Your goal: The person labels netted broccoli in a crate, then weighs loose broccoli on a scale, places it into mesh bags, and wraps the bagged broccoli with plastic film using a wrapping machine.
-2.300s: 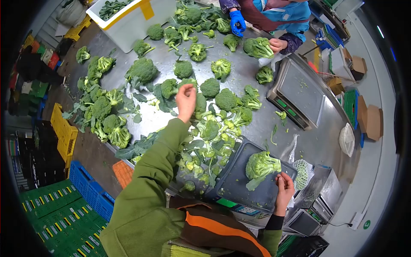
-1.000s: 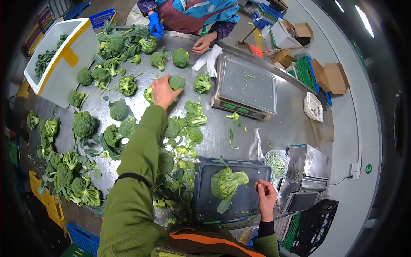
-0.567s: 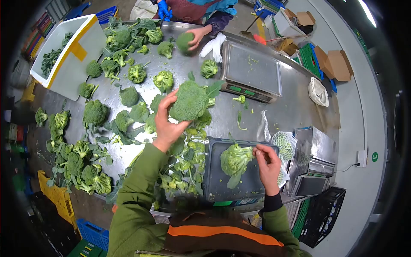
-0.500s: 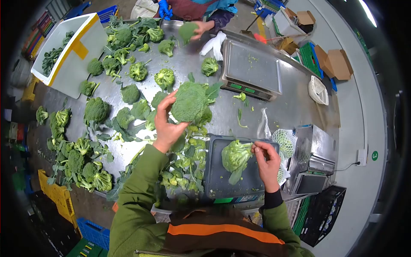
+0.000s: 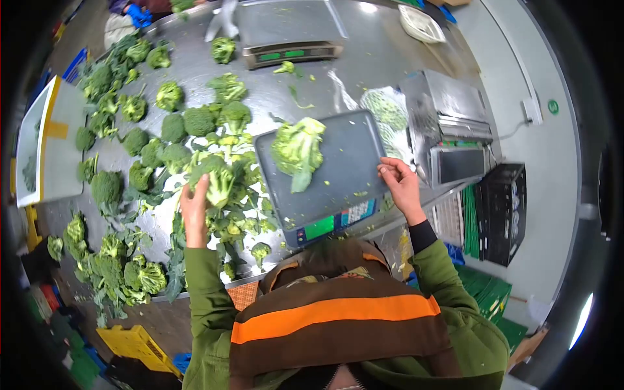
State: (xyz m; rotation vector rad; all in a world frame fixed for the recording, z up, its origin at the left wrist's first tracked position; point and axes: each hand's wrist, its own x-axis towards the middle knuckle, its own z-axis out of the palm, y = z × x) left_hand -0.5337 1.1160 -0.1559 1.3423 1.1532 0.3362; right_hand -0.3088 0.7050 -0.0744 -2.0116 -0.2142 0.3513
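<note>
In the head view, the gray tray point(image 5: 341, 162) of a scale sits on the metal surface point(image 5: 383, 62), with a lit green display at its near side. A large broccoli head point(image 5: 296, 153) lies in the left part of the tray, stalk pointing away and a leaf trailing nearer. The 2 hands are well apart, on opposite sides of the tray. Left of it, the left hand point(image 5: 195, 208) has its thumb and fingers against a broccoli crown point(image 5: 218, 182) over a pile of florets; I cannot tell how firmly they close. At the tray's right rim, the right hand point(image 5: 400, 182) has thumb and forefinger near each other (whether the tips meet, or touch the rim, I cannot tell). Beyond the tray stands a 2nd scale point(image 5: 292, 29); to its right lies netted produce point(image 5: 387, 110), and far to its left is a white box point(image 5: 65, 149).
</note>
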